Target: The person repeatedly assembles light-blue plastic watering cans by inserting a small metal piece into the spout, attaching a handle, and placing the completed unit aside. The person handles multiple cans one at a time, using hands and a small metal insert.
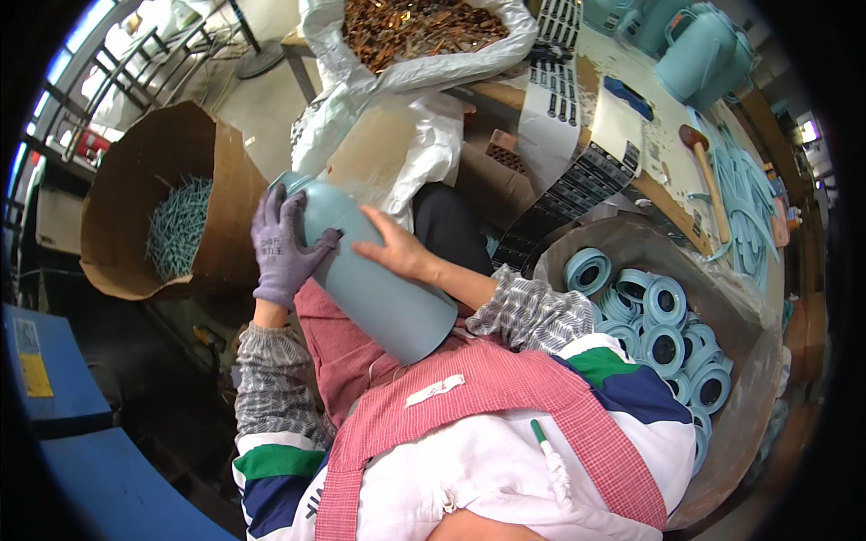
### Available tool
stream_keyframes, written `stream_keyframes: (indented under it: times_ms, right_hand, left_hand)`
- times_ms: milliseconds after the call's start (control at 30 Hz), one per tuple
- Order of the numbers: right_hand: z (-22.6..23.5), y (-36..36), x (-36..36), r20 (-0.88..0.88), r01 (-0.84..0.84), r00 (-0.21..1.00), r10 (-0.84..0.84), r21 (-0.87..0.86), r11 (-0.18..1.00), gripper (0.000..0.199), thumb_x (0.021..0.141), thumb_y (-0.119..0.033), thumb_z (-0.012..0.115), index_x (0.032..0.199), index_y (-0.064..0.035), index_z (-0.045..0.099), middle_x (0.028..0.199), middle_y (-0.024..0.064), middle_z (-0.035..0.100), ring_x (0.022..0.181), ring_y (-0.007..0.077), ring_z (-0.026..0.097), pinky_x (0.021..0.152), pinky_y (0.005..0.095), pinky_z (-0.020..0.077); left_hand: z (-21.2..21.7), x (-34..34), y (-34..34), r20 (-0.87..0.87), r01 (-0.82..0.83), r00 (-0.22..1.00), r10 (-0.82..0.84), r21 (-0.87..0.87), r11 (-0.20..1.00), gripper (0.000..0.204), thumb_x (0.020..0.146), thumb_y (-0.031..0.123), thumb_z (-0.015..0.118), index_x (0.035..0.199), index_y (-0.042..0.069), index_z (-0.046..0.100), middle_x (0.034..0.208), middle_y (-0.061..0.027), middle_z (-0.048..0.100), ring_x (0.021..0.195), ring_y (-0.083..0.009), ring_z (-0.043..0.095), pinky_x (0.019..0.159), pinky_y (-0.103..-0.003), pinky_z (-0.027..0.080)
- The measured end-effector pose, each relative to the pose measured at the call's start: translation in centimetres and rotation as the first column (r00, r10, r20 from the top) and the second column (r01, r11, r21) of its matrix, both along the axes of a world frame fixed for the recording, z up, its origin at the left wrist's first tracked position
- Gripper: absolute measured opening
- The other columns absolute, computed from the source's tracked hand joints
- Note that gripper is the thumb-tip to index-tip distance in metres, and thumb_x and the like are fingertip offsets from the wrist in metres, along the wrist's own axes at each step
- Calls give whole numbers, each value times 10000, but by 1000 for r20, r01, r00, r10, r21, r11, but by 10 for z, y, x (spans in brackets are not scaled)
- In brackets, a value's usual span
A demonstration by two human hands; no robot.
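A light blue plastic jug body (383,293), a long smooth cylinder, lies tilted across my lap with its wide end toward me. My left hand (284,242), in a purple glove, grips its far left side near the narrower end, thumb across the surface. My bare right hand (397,248) lies against its right side, the fingers curving onto the wall. Between them the two hands hold the body. The undersides of the jug body and its inside are hidden.
A cardboard drum (236,194) of thin blue strips stands left. A lined bin (753,401) at right holds several blue ring lids (663,350). Ahead is a white sack (329,45) of brown scraps. The bench (663,158) carries finished-looking jugs (704,59), a mallet (706,176) and blue straps (744,198).
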State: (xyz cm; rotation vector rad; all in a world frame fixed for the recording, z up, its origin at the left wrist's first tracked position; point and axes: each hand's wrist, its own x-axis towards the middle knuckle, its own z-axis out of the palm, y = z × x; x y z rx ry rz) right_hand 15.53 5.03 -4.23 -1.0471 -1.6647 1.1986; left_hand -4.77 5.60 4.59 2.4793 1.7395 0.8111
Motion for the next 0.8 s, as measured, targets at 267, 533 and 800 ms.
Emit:
stream_keyframes:
  times_ms: [267,533,800]
  right_hand:
    - [79,49,-12,69,-442,887,457,414,796,147,803,-169,692,874,-40,699,804,110,688,744,249,658,708,352,520]
    - [98,263,67,518,25,597,-613,751,660,186,820,-191,638,987,-164,714,1033,28,649,1023,214,568,892,345,490]
    - [117,301,91,339,251,703,-625,704,664,288,873,-501,567,925,-245,689,738,-15,675,602,159,607,497,251,484]
  left_hand:
    - [24,-34,41,-111,-77,994,-6,-729,681,526,796,494,658,1107,70,634,1012,-140,665,938,-317,629,814,-393,494]
    - [-50,-85,-107,614,484,530,585,-786,386,313,882,197,672,1104,-20,637,974,-50,676,839,-110,614,771,-256,504]
    - [-38,-98,-176,576,200,83,813,-809,553,278,888,200,659,1068,-11,633,908,-33,663,806,-109,604,732,-258,500]
